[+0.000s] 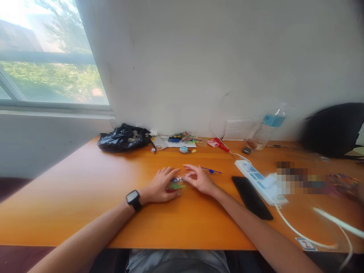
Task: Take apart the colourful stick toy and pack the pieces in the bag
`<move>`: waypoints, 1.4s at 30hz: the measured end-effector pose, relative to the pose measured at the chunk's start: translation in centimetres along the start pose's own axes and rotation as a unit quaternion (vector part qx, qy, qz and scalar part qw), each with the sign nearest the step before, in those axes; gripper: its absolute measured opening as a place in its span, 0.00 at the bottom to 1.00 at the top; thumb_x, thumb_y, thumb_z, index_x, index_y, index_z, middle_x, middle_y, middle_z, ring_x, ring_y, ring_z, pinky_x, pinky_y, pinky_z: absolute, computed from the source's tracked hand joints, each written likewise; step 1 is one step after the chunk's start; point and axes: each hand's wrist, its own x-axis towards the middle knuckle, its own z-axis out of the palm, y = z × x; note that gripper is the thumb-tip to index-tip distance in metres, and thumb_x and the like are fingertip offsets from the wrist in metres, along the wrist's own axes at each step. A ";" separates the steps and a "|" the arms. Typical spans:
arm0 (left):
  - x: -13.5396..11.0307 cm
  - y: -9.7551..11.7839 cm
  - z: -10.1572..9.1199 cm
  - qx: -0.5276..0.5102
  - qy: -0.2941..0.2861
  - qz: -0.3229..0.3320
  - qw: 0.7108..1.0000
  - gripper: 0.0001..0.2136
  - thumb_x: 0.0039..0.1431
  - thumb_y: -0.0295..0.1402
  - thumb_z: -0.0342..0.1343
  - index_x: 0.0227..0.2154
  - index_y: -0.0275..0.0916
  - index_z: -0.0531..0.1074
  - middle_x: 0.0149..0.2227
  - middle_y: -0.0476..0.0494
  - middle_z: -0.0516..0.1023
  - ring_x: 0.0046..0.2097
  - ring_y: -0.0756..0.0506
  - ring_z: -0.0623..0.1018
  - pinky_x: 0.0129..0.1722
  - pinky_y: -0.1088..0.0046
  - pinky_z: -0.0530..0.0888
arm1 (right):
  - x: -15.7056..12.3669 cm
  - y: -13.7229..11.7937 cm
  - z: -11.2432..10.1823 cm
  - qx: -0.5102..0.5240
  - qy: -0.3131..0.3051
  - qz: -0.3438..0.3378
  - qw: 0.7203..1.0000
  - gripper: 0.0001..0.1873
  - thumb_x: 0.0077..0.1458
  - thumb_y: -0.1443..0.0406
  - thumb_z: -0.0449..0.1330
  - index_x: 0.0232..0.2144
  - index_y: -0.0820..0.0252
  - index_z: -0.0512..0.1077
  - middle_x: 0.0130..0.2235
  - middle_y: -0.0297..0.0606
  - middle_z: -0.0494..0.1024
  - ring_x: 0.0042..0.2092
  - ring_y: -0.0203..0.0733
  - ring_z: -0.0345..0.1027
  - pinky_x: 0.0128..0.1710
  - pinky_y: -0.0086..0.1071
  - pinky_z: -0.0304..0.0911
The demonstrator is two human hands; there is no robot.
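Note:
My left hand (160, 185), with a black watch (133, 199) on the wrist, rests on the orange table (85, 197) and holds one end of a small clear plastic packet (176, 183) with green and red bits inside. My right hand (200, 179) pinches the packet's other end with thumb and fingers. Both hands meet at the table's middle. A blue pen (212, 171) lies just beyond my right hand.
A black phone (251, 197) and a white power strip (260, 181) with white cables lie to the right. Along the wall sit a black plastic bag (123, 138), small colourful items (183, 139), a water bottle (267, 131) and a black backpack (334, 129).

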 end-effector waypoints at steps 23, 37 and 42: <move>-0.1 -0.7 0.1 0.026 0.029 -0.061 0.997 0.33 0.61 0.49 0.61 0.66 0.46 0.62 0.57 0.35 0.71 0.54 0.32 0.72 0.52 0.54 0.69 | 1.6 4.1 -8.8 -0.385 0.063 0.121 0.913 0.06 0.63 0.68 0.59 0.40 0.60 0.77 0.41 0.45 0.81 0.40 0.45 0.73 0.36 0.32 0.57; -0.1 -0.5 -0.2 0.027 0.021 -0.054 0.998 0.31 0.62 0.49 0.60 0.65 0.47 0.63 0.57 0.35 0.71 0.55 0.32 0.72 0.51 0.53 0.68 | 1.6 4.1 -7.8 -0.330 0.071 0.063 0.939 0.13 0.61 0.69 0.58 0.44 0.57 0.81 0.44 0.45 0.85 0.45 0.49 0.77 0.41 0.35 0.64; -0.2 -0.6 0.0 0.027 0.024 -0.052 0.998 0.32 0.62 0.49 0.60 0.66 0.47 0.62 0.57 0.35 0.71 0.55 0.32 0.71 0.52 0.53 0.68 | 2.2 3.6 -6.6 -0.046 0.102 0.066 0.992 0.08 0.57 0.63 0.62 0.38 0.59 0.79 0.33 0.42 0.83 0.34 0.47 0.78 0.36 0.37 0.70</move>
